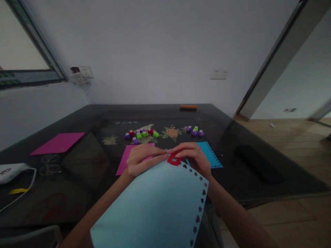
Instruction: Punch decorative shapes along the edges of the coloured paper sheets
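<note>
A large light blue sheet of paper point(155, 203) is tilted up toward me. A row of small punched shapes, stars and others, runs along its right side and part of its top edge. My left hand point(144, 158) is closed on the sheet's top edge, its fingertips meeting those of the other hand. A red craft punch point(174, 159) sits over that edge at the end of the row of holes. My right hand point(192, 156) is closed around the punch, its thumb hidden behind the sheet.
Several purple, green and red punches point(141, 133) lie ahead, and a smaller group point(194, 131) is to their right. Pink paper point(122, 161), a punched blue sheet point(210, 155), another pink sheet point(58, 143), a white device with a cable point(11, 172) and a brown roll point(188, 107) are on the dark table.
</note>
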{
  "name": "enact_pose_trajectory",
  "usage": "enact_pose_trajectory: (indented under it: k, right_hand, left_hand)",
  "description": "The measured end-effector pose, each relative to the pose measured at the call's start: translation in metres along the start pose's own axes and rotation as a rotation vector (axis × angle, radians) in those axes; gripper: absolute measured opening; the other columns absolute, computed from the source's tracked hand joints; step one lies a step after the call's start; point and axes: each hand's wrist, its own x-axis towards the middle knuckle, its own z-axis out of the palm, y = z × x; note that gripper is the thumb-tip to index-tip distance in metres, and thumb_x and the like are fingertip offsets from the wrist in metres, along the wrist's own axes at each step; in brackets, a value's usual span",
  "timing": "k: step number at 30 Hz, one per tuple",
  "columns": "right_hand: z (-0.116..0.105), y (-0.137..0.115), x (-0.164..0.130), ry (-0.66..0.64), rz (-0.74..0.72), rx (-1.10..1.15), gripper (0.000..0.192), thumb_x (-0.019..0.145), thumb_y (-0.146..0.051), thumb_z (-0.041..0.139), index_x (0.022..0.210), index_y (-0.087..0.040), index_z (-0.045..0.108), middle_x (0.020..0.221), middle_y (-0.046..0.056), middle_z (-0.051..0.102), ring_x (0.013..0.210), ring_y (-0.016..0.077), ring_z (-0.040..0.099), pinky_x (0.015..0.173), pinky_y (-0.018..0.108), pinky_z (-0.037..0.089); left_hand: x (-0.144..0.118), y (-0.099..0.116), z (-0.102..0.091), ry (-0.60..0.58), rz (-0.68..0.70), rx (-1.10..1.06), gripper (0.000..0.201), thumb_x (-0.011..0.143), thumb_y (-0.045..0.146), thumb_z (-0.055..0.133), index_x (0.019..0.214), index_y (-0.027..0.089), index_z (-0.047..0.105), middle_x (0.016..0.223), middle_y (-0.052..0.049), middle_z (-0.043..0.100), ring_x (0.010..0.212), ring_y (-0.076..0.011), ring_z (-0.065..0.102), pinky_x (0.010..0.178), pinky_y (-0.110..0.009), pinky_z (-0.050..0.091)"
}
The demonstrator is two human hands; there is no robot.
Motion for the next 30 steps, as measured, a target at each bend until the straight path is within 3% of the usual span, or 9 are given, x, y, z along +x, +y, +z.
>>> enact_pose_trajectory:
  k: [9,17,20,25,30]
  right_hand:
    - [-0.007,-0.017,-0.008,-0.067,-0.170,-0.189,0.025,0.084,-0.024,0.058,0.109,-0.022,0.059,0.110,0.006,0.062,0.099,0.0168,0.062,0.085,0.029,0.052]
    - [-0.015,-0.016,-0.009,-0.204,-0.299,-0.181,0.033,0.085,-0.022,0.055,0.117,-0.028,0.052,0.116,0.006,0.059,0.104,0.0183,0.061,0.084,0.033,0.054]
    - [-0.015,-0.024,-0.010,-0.220,-0.291,-0.185,0.033,0.085,-0.021,0.055,0.118,-0.027,0.051,0.112,0.007,0.061,0.101,0.0172,0.062,0.082,0.031,0.054]
    - [-0.014,-0.034,-0.014,-0.181,-0.153,-0.210,0.033,0.084,-0.018,0.056,0.116,-0.024,0.051,0.111,0.008,0.063,0.101,0.0182,0.062,0.083,0.032,0.053]
    - [-0.016,-0.025,-0.015,-0.201,-0.251,-0.186,0.031,0.085,-0.023,0.055,0.116,-0.027,0.052,0.110,0.006,0.064,0.098,0.0173,0.064,0.078,0.030,0.054]
  left_hand:
    - [0.009,0.011,-0.013,-0.019,0.134,0.015,0.021,0.088,0.017,0.050,0.105,0.017,0.063,0.097,-0.007,0.071,0.087,-0.0165,0.067,0.070,-0.028,0.055]
    - [0.014,0.027,-0.022,-0.051,0.104,0.092,0.019,0.090,0.022,0.049,0.096,0.026,0.066,0.089,-0.002,0.072,0.081,-0.0158,0.069,0.069,-0.028,0.058]
    - [0.013,0.029,-0.022,-0.065,0.096,0.096,0.020,0.090,0.024,0.048,0.098,0.029,0.066,0.089,-0.001,0.072,0.079,-0.0158,0.069,0.069,-0.029,0.058]
    - [0.013,0.031,-0.021,-0.059,0.046,0.064,0.020,0.090,0.022,0.050,0.100,0.028,0.065,0.093,0.000,0.072,0.083,-0.0142,0.068,0.073,-0.028,0.056]
    - [0.016,0.033,-0.019,-0.051,0.081,0.049,0.016,0.088,0.020,0.052,0.096,0.024,0.065,0.092,0.000,0.072,0.084,-0.0128,0.068,0.072,-0.025,0.055]
